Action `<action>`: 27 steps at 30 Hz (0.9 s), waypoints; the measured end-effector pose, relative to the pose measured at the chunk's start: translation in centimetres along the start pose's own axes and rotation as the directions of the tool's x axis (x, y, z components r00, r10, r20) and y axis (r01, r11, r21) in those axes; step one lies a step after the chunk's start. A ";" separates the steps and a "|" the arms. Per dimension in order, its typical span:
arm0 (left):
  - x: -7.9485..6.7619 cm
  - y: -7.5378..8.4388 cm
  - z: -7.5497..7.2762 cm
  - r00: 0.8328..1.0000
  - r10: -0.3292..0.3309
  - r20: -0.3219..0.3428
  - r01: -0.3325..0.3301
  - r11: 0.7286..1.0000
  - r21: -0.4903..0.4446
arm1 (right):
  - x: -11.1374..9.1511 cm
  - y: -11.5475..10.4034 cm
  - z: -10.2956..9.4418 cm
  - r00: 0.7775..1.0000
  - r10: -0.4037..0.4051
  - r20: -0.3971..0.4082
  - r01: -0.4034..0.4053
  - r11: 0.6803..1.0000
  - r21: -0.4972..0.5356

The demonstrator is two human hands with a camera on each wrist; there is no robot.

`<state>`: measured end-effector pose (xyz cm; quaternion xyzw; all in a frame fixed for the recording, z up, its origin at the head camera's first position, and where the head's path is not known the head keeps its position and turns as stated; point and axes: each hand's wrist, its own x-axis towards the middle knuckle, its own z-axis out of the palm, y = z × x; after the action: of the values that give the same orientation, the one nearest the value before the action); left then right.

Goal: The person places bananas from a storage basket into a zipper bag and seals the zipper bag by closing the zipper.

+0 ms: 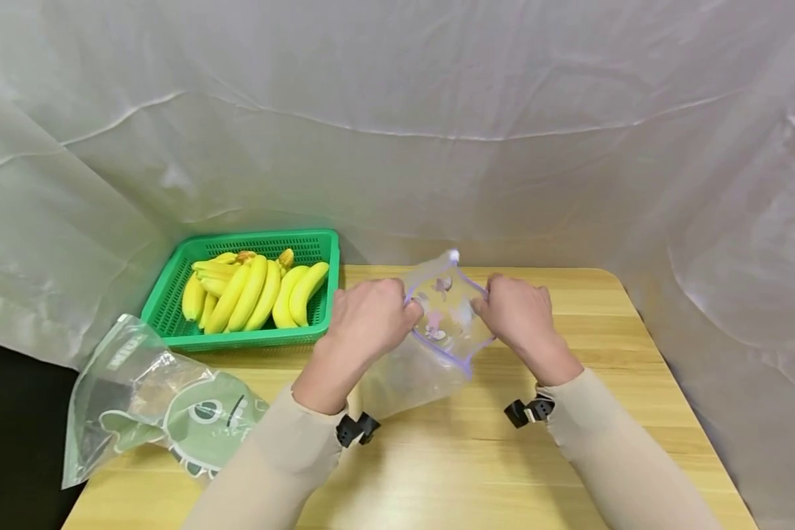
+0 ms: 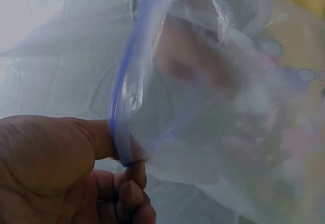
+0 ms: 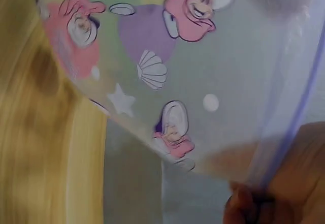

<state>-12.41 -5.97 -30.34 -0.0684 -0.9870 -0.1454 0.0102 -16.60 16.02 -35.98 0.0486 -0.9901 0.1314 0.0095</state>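
A clear zip bag [image 1: 397, 375] with a purple edge and printed cartoon figures is held between both hands, its mouth spread apart. My left hand [image 1: 376, 316] pinches one side of the mouth, thumb over the rim. The opposite side is gripped by my right hand [image 1: 518, 313]. In the left wrist view the purple zip strip [image 2: 122, 92] passes between thumb and fingers. In the right wrist view, pink figures, a shell and a star show on the bag [image 3: 152, 46], with my right hand [image 3: 284, 193] at its lower edge.
A green basket [image 1: 238, 340] of yellow bananas [image 1: 255, 291] stands at the back left of the wooden table [image 1: 570, 456]. Another clear bag [image 1: 205, 419] with a green cartoon face lies at the front left, partly behind my left sleeve. Pale cloth [image 1: 397, 132] hangs around the table.
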 end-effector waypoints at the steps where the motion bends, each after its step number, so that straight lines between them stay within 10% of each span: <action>1: 0.2 -0.1 0.2 1.000 -0.009 0.014 0.009 1.000 -0.014 | -0.2 0.0 0.0 1.000 0.002 -0.007 -0.002 0.998 0.058; 8: 0.8 -1.1 1.9 0.997 -0.077 0.024 0.079 0.994 -0.077 | -2.7 -0.1 0.8 1.000 0.014 0.026 -0.020 0.975 0.221; 18: 0.4 -0.2 3.8 0.993 0.038 -0.109 -0.024 0.992 0.126 | -2.9 -0.5 0.0 0.959 -0.032 -0.283 0.073 0.988 0.134; 27: 0.9 -0.6 5.1 0.908 0.225 -0.354 -0.148 0.962 0.231 | -2.6 -0.4 1.2 0.894 -0.137 -0.426 0.176 0.983 0.052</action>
<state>-13.35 -4.96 -35.35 -0.1322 -0.9649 -0.0546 0.2202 -13.96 15.53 -37.13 0.0990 -0.9507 0.1817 0.2310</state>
